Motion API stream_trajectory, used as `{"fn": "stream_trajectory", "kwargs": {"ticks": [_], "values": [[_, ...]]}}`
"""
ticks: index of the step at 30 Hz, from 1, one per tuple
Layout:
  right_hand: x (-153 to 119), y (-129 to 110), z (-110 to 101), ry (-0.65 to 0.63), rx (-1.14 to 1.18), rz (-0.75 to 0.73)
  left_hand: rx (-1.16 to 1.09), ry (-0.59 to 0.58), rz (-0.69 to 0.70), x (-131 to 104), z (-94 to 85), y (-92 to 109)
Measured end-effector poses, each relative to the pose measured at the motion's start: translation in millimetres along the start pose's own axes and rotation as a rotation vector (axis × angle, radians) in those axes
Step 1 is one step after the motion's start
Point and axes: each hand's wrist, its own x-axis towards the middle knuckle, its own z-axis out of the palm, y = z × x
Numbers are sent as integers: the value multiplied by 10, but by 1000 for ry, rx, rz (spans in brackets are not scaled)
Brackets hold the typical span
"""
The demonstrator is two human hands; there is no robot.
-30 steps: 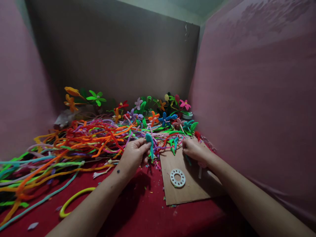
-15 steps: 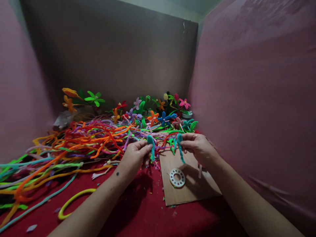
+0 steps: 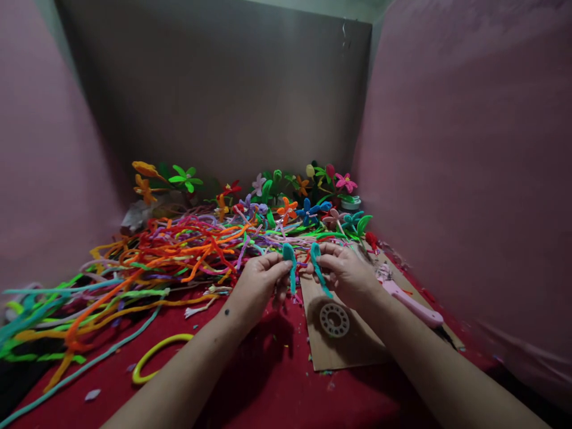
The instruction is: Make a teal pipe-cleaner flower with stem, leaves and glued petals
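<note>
Between the thumb and fingers of my left hand (image 3: 267, 280) is a teal pipe-cleaner petal (image 3: 289, 255), a folded loop with its tail hanging down. My right hand (image 3: 348, 274) pinches a second teal pipe-cleaner petal (image 3: 316, 256), its tail slanting down toward the cardboard. The two petals are upright, side by side, with a small gap between them. Below my right hand, a white ring with holes (image 3: 334, 320) lies on the brown cardboard (image 3: 326, 356).
A heap of colourful pipe cleaners (image 3: 179, 244) spreads over the red cloth (image 3: 254, 393) at left. Finished pipe-cleaner flowers (image 3: 308, 211) stand behind. A pink-handled tool (image 3: 415, 305) lies right of the cardboard, and a yellow ring (image 3: 145, 360) at front left. Pink walls flank both sides.
My hands have come closer together, narrowing the gap between the two teal petals. The view has shifted left, and the pink-handled tool now shows beside my right forearm.
</note>
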Motion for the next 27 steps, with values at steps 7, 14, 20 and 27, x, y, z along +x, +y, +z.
{"fn": "stream_trajectory", "kwargs": {"ticks": [7,14,20,27], "values": [[-37,11,-50,-34,113,126,-5,56,-29,13,10,8],[-38,46,-86,-11,22,41,7,48,-36,0,12,24],[-43,63,-43,84,-147,-194,29,114,-98,-7,41,36],[2,139,-102,-52,-137,-149,83,114,-74,-21,50,48]]}}
